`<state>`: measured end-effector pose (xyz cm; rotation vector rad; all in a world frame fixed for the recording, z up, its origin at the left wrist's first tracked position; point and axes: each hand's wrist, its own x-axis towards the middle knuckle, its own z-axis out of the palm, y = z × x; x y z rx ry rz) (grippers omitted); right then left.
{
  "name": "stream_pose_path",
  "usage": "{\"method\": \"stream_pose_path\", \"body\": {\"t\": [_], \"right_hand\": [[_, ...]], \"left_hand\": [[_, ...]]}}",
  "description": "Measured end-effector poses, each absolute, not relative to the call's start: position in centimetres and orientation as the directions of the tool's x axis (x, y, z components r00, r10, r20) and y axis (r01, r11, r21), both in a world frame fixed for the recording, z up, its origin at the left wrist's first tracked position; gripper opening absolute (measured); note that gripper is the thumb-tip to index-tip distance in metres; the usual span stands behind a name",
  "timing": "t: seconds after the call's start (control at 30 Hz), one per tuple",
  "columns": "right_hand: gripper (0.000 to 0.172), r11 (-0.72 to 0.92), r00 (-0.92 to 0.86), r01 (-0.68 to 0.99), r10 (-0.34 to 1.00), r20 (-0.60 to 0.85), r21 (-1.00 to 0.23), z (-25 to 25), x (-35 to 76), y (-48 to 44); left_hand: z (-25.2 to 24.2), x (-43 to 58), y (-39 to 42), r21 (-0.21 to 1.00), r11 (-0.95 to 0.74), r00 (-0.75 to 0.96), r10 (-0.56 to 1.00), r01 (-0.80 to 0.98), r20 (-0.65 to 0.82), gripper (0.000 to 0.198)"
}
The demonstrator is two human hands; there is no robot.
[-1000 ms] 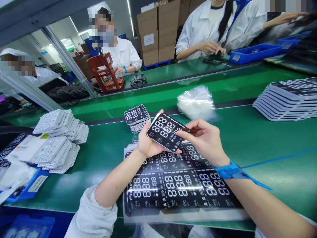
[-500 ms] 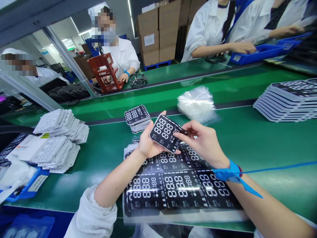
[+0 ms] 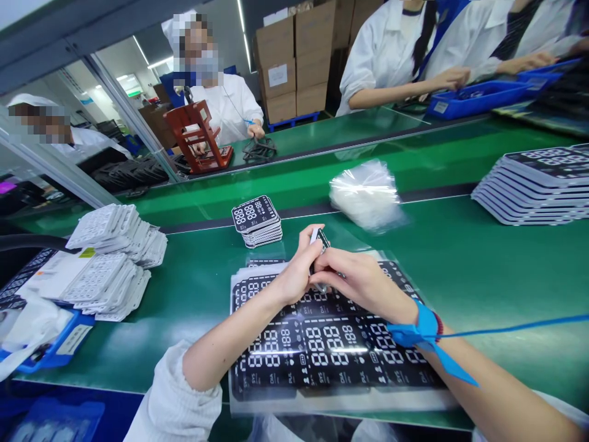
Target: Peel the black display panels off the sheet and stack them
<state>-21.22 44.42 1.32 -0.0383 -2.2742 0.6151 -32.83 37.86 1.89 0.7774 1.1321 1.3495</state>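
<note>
Between my two hands a black display panel with white printing is turned nearly edge-on, so little of its face shows. My left hand is closed around its left side. The fingers of my right hand pinch it from the right and partly hide it. Below them lie sheets of printed display films, black with white digits, under a shiny clear layer. Just beyond my left hand stands a short stack of cut panels. A blue wrist strap circles my right wrist, its cord leading right.
Stacked white panels and a blue bin sit at left. A clear plastic bag lies beyond my hands. A tall panel stack stands at right. Across the line, co-workers sit near a red press fixture and blue trays.
My hands have tilted the panel from face-up to nearly edge-on and drawn closer together. Across the line, a co-worker's hand has moved right to the black frames.
</note>
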Motion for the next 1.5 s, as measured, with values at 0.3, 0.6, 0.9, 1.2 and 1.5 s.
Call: {"method": "stream_pose_path", "body": {"t": [0.3, 0.6, 0.9, 1.2, 1.5], "right_hand": [[0.029, 0.85, -0.687, -0.096, 0.32, 0.652, -0.519, 1.0, -21.5, 44.2], [0.036, 0.797, -0.725, -0.131, 0.328, 0.605, -0.589, 0.9, -21.5, 44.4], [0.029, 0.821, -0.759, -0.1, 0.302, 0.576, -0.562, 1.1, -21.3, 44.1], [0.047, 0.662, -0.771, -0.098, 0.422, 0.477, -0.743, 1.6, -21.3, 44.6], [0.054, 0.442, -0.781, -0.025, 0.551, 0.293, -0.897, 0.9, -21.5, 45.4]], "left_hand": [[1.7, -32.5, 37.8, 0.946, 0.087, -0.131, 0.982, -0.312, -0.133, 0.038], [1.7, -32.3, 37.6, 0.94, 0.093, -0.111, 0.984, -0.328, -0.137, 0.04], [1.8, -32.4, 37.6, 0.938, 0.111, -0.134, 0.978, -0.328, -0.163, 0.046], [2.3, -32.0, 37.7, 0.923, 0.149, -0.121, 0.972, -0.355, -0.203, 0.046], [2.5, -32.1, 37.6, 0.954, 0.118, -0.099, 0.984, -0.275, -0.15, 0.04]]}}
